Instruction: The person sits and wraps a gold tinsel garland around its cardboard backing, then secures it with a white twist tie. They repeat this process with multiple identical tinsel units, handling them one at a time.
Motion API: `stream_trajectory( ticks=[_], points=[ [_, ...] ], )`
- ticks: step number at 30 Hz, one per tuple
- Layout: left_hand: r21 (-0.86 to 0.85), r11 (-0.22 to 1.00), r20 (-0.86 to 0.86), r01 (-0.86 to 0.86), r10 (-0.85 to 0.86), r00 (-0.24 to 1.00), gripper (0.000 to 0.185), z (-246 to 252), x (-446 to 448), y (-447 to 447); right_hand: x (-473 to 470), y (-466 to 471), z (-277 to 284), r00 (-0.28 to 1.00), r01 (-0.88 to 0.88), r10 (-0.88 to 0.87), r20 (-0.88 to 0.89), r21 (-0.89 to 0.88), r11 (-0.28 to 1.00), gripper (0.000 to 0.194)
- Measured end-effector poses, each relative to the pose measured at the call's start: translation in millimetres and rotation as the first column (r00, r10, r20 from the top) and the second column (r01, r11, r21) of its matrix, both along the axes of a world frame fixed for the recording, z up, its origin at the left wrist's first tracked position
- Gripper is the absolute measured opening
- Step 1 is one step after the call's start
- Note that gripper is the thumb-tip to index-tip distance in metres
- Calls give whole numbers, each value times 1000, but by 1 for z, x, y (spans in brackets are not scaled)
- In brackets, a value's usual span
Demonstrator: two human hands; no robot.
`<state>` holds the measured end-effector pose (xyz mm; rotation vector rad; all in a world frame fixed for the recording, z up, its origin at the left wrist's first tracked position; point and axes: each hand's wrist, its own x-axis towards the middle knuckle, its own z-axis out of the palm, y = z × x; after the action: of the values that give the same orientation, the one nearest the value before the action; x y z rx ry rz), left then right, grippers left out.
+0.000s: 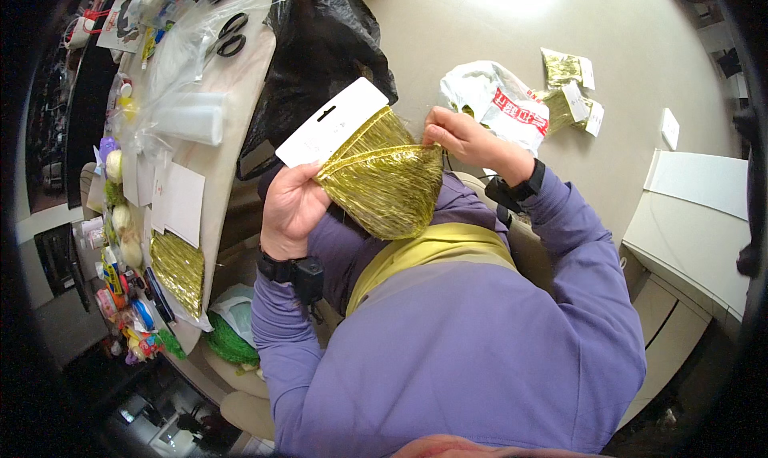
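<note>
Gold tinsel fringe (384, 188) spreads above my lap, its glossy strands hanging from a sewn top band. My left hand (294, 209) pinches one end of that band together with the lower corner of a white header card (333, 122). The card has a hang slot and bears small writing. At the other end of the band, my right hand (462, 137) grips the fringe's upper right corner between thumb and fingers. A second layer of fringe lies behind, against the card.
Left table: black-handled scissors (233, 35), clear plastic sleeves (189, 119), white cards (183, 203), gold fringe (179, 269). A black plastic bag (324, 50) hangs beside it. On the floor: a white plastic bag (486, 86) and packaged gold fringes (567, 68). Green fringe (231, 341) sits lower left.
</note>
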<state>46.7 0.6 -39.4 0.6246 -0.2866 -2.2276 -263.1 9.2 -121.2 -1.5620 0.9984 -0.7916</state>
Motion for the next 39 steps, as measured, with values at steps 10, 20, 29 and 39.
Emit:
stream_trajectory(
  ticks=[10,20,29,39],
  points=[
    [-100,995,270,-3,31,962,45,-7,-4,-11,-14,36,94,961,-114,64,-269,-175,978,20],
    [-221,972,430,82,21,902,45,13,-21,-5,-23,-11,100,990,-136,134,-34,-404,905,16],
    [-185,975,491,120,-14,871,45,16,-22,-4,-15,-37,54,997,-71,72,42,-28,997,25],
    [-220,964,456,152,-36,889,46,21,-30,-1,0,-65,22,993,-21,3,-120,-154,988,22]
  ],
)
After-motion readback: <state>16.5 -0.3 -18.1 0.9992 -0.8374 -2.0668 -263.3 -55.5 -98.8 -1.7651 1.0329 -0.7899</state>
